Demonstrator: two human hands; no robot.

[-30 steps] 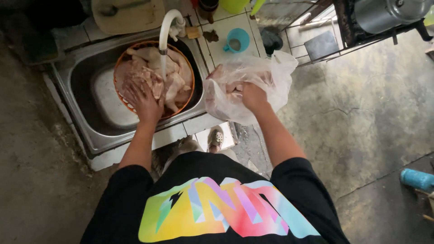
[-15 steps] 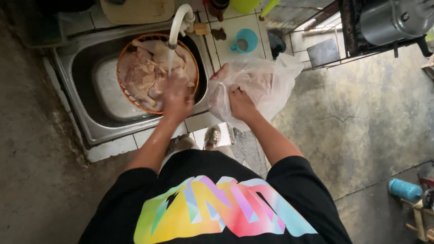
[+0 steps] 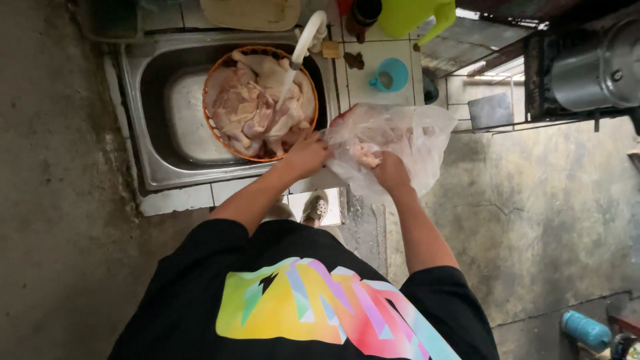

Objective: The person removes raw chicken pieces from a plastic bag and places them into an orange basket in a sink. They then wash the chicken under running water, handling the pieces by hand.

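Observation:
An orange basket (image 3: pixel 215 130) full of raw chicken pieces (image 3: pixel 257 107) sits in a steel sink (image 3: pixel 157 100) under a white tap (image 3: pixel 308 33) that runs water. My left hand (image 3: pixel 308 155) is at the basket's near right rim, touching the edge of a clear plastic bag (image 3: pixel 413 137). My right hand (image 3: pixel 390 170) grips that bag from below, and pale meat shows inside it. The bag rests by the tiled counter edge, right of the sink.
A blue cup (image 3: pixel 392 73) stands on the white tiled counter. A green jug (image 3: pixel 417 15) and a pale cutting board (image 3: pixel 250 12) lie behind the sink. A metal pot (image 3: pixel 590 67) sits at far right. A blue bottle (image 3: pixel 587 328) lies on the concrete floor.
My left hand has left the meat in the basket and moved right to the bag's edge. The bag and my right hand have stayed beside the sink.

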